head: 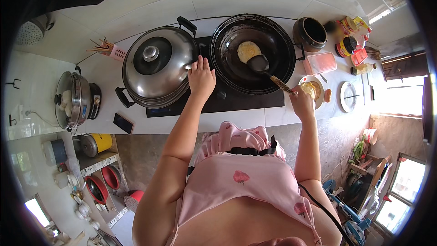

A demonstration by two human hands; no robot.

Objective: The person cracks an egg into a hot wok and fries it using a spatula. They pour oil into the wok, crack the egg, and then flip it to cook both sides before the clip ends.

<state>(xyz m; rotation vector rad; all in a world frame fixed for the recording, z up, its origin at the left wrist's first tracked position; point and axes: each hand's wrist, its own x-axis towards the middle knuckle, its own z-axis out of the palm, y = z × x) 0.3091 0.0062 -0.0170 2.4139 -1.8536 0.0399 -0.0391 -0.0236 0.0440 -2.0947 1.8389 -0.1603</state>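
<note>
My right hand [302, 101] grips the patterned handle of a spatula [258, 63], whose dark blade touches the lower right edge of a round fried egg [248, 51]. The egg lies in a large black wok [232, 71] on the black stove [273, 99]. Fingers apart and empty, my left hand [202, 75] is over the stove, beside the right edge of a steel lid [136, 82] on a big two-handled pot. Just behind my right hand is a plate [319, 104] holding cooked, egg-like food [310, 89].
To the right stand a brown crock [310, 35], a pink lidded container [320, 63], several condiment jars and bottles, and a white plate [349, 96]. At the left are a phone [123, 123], a chopstick holder [118, 53] and a glass-lidded steel pot [80, 99] by a small burner [95, 101].
</note>
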